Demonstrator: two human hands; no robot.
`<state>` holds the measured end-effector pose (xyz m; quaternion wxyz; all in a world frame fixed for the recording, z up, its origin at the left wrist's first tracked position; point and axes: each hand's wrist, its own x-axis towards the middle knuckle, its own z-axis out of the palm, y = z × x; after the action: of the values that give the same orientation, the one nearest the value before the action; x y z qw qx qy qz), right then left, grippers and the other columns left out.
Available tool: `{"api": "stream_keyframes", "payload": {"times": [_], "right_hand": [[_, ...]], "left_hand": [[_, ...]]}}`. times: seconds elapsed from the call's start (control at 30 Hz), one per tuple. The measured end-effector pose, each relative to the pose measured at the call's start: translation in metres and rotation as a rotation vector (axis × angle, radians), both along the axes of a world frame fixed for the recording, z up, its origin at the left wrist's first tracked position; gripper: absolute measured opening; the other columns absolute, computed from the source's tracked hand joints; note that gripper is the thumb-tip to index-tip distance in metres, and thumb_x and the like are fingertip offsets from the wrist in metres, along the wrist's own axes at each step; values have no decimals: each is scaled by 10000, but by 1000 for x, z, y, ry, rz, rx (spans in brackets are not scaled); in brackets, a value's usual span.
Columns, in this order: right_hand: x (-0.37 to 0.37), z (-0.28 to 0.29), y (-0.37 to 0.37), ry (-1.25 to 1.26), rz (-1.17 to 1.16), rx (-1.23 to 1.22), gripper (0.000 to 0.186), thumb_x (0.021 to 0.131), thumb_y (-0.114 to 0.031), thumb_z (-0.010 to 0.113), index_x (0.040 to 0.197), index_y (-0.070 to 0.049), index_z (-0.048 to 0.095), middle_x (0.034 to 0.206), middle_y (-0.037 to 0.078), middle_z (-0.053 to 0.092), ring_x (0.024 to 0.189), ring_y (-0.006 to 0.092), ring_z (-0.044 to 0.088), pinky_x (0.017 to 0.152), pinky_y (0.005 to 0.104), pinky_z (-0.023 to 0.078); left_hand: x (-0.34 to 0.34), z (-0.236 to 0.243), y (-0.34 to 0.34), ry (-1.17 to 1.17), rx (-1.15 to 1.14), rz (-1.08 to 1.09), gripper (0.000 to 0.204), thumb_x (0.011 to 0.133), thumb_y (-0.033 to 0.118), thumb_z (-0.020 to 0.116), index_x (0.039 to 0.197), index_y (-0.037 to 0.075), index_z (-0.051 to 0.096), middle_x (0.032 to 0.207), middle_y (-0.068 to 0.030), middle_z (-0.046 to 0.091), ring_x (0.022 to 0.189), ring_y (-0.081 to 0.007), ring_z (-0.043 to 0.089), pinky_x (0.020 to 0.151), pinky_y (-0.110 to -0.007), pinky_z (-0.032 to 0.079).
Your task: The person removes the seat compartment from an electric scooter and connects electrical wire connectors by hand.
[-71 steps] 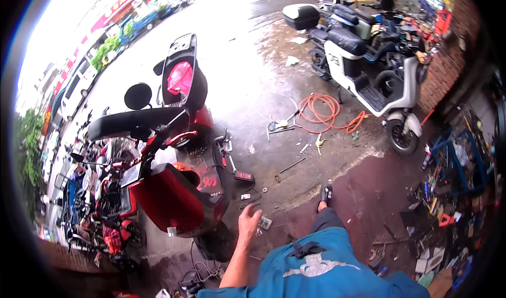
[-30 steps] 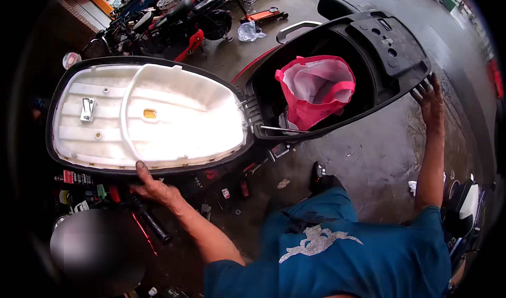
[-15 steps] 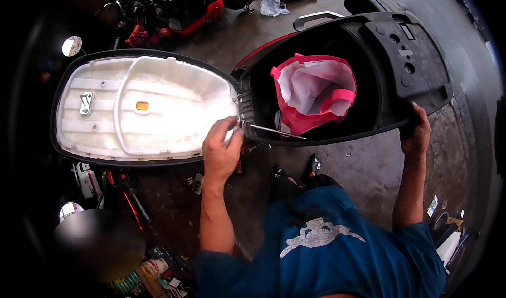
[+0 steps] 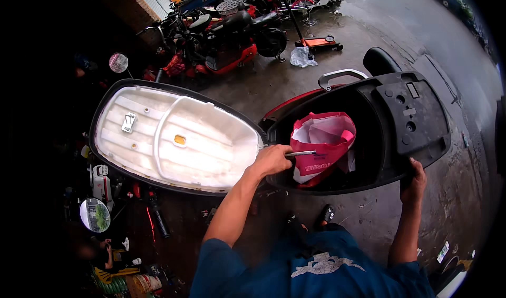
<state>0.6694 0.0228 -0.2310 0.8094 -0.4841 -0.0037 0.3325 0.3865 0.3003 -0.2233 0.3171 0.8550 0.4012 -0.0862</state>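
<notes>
A scooter's seat is tipped up, its white underside (image 4: 211,134) facing me on the left. It joins the black storage compartment (image 4: 369,134) at a hinge. My left hand (image 4: 273,160) is closed near that hinge, with a thin metal rod (image 4: 301,153) pointing right from its fingers. The rod passes over a pink bag (image 4: 321,158) with a white lining, which stands with its mouth open inside the compartment. At the compartment's near right edge, my right hand (image 4: 414,182) grips the black rim, part of its fingers hidden.
Several parked scooters (image 4: 232,39) stand at the far left. An orange floor jack (image 4: 319,42) and a clear plastic bag (image 4: 303,57) rest on the wet ground beyond. A round mirror (image 4: 95,214) is at lower left, near a partly visible person (image 4: 109,253).
My left hand has moved right, from beside the hinge to over the compartment's edge, with the rod. The view has shifted, showing more of the far ground. My right hand stays on the rim.
</notes>
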Motion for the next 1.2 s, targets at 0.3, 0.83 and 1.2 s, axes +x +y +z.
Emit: {"api": "stream_keyframes", "payload": {"times": [0.3, 0.83, 1.2], "right_hand": [[-8, 31, -22, -80, 14, 11, 153, 871, -180, 597, 905, -34, 627, 844, 7, 618, 803, 117, 586, 763, 255, 456], [-27, -13, -10, -151, 94, 136, 192, 916, -189, 542, 995, -43, 638, 935, 30, 660, 905, 155, 620, 855, 294, 475], [36, -67, -47, -11, 289, 223, 161, 856, -153, 571, 914, -21, 643, 901, 54, 669, 875, 178, 622, 860, 295, 454]], "left_hand": [[-199, 114, -98, -1101, 605, 1278, 341, 877, 249, 671, 622, 79, 522, 517, 63, 403, 409, -33, 296, 384, -235, 166], [-255, 76, -14, -149, 944, 1486, 758, 721, 512, 732, 1149, -67, 493, 1023, -252, 626, 964, -414, 593, 862, -449, 437], [-223, 57, -79, -878, 796, 1324, 373, 776, 61, 630, 1123, -29, 523, 856, -67, 596, 591, -122, 537, 386, -229, 388]]}}
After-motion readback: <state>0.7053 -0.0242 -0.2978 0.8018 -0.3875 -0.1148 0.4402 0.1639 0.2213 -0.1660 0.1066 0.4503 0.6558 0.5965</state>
